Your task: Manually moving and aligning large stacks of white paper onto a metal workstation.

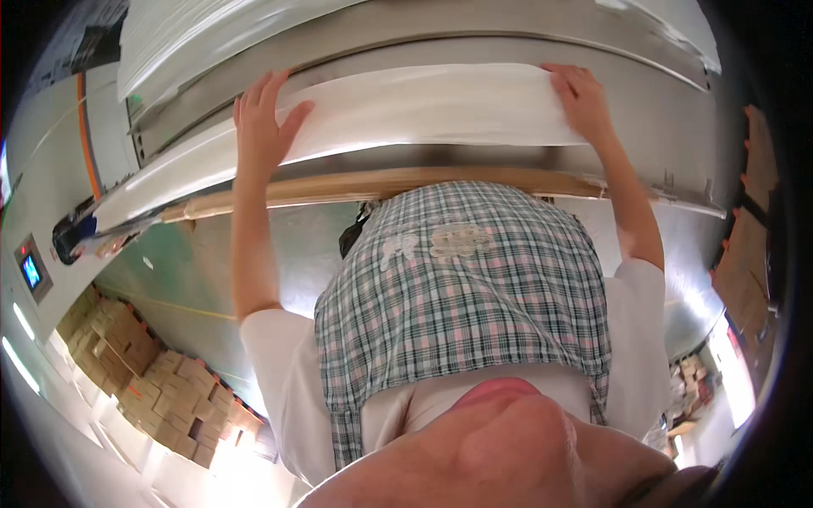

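A long strip of smooth white sheet material [432,106], cloth or film I cannot tell, lies across the grey metal bed of a wide machine. My left hand [267,123] rests flat on its left part, open, with fingers stretched forward and the thumb spread to the right. At the strip's right end my right hand [583,106] has its fingers bent and closed on the edge. The white strip continues left past my left wrist toward the machine's side. Both forearms reach forward over a brown front rail [406,182].
More white sheeting [195,42] hangs beyond the bed at the far left. A panel with a small lit screen [31,269] stands on the left. Stacked cardboard boxes [174,394] are at the lower left. My checked apron [474,288] is close to the rail.
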Available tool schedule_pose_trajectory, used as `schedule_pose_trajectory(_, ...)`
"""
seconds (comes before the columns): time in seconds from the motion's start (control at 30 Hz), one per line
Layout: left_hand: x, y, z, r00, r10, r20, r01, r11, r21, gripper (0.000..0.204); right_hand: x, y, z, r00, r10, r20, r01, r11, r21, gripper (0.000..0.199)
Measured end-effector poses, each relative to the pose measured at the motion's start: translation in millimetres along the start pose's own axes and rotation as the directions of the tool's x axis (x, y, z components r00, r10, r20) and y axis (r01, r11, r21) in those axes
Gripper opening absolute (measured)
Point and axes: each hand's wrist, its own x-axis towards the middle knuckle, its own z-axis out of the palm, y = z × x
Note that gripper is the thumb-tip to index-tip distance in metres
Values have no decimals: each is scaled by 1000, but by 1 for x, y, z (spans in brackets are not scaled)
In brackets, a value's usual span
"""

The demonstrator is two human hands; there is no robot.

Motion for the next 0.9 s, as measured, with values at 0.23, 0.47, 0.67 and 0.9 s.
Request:
schedule_pose_trajectory(0.23,-79,33,9,978,-123,-172,147,980,136,76,21,-29,10,963,130,234,-196,939,284,31)
schedule_pose_trajectory(0.47,-73,52,-14,991,24,-133,-24,1000,3,83,47,-194,46,936,-78,344,-40,946,323,29)
schedule_pose_trajectory(0.67,-86,43,-30,998,0,-63,-4,998,-58,85,74,-284,108,939,-258,229,122,868,481,23)
schedule_pose_trajectory(0.9,-95,5,-25,995,-35,-95,38,999,25,82,92,-259,139,931,-314,184,91,690,718,31)
